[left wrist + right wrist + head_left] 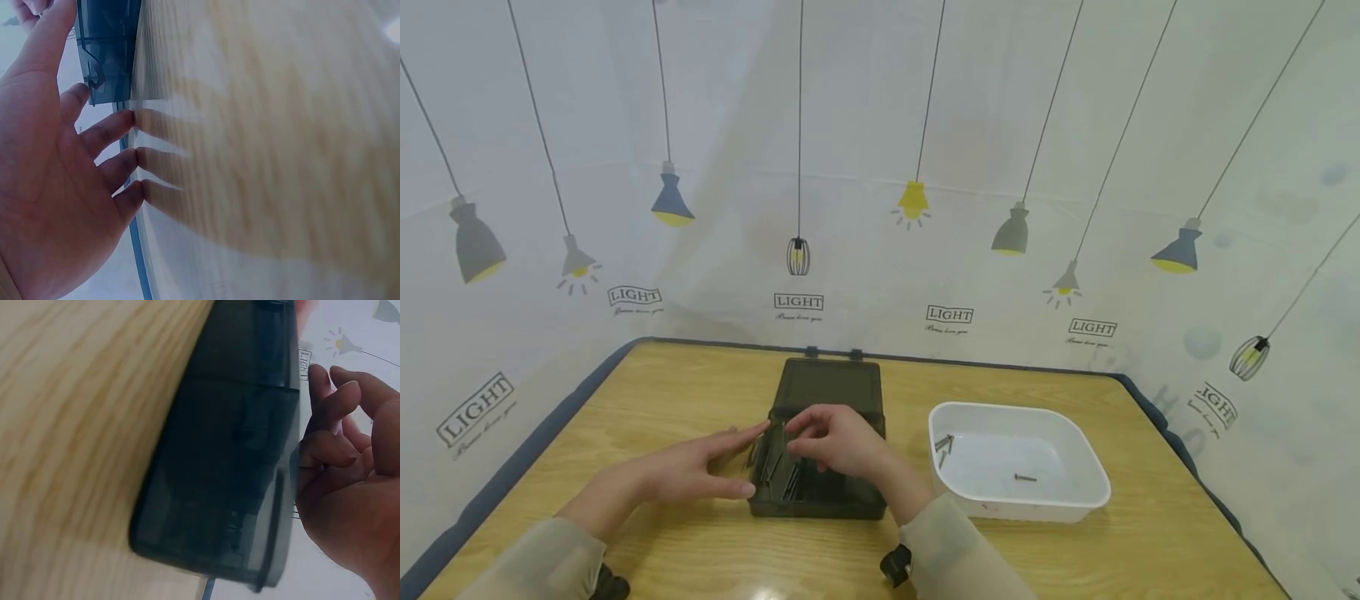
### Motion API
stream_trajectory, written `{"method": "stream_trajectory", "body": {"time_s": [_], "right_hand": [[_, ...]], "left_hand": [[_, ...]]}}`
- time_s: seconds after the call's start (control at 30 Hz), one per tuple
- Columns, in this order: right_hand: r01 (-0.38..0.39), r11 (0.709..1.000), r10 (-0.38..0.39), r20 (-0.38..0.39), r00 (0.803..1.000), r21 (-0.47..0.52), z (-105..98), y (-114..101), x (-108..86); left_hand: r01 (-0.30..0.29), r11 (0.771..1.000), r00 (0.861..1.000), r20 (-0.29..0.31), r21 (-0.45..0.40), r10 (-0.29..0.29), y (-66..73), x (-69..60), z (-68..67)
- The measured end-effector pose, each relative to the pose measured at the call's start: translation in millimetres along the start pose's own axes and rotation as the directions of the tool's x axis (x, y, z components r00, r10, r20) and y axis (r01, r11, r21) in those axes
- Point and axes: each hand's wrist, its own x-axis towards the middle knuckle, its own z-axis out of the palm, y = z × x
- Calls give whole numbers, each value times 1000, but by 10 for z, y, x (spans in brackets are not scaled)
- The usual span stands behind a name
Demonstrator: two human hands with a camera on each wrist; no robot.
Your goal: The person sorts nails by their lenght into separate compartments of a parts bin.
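Note:
A dark translucent plastic box [820,509] lies on the table with its lid [831,388] swung back. Long thin metal pieces [772,468], perhaps nails or screws, lie in its left part. My left hand [688,469] is at the box's left side, thumb and index finger spread along it. In the left wrist view the other fingertips [129,119] touch or nearly touch the tabletop. Over the box hovers my right hand [842,442], fingers loosely bent. The right wrist view shows nothing between its thumb and index finger [320,378]; the box wall [219,481] stands beside it.
Right of the box stands a white plastic tub [1026,510]. Inside are a reddish-brown screw [1026,478] and a few metal screws [943,445] by its left wall. A cloth printed with lamps [865,167] hangs behind the wooden table [685,375].

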Motion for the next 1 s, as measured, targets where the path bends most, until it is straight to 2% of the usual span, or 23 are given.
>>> {"method": "stream_trajectory", "body": {"time_s": [0.33, 0.57, 0.8, 1.0], "right_hand": [[-3, 1000, 2, -13, 1000, -23, -63, 52, -32], [22, 1000, -22, -23, 999, -21, -202, 71, -128], [33, 999, -33, 11, 999, 10, -575, 51, -378], [28, 999, -29, -30, 999, -30, -1023, 166, -692]], "left_hand": [[-2, 1000, 1000, -4, 15, 2, 13, -12, -9], [6, 1000, 1000, -1, 7, -6, -5, -9, 13], [4, 1000, 1000, -7, 6, -4, -1, -16, 16], [-3, 1000, 1000, 13, -9, 3, -12, -14, 10]]}}
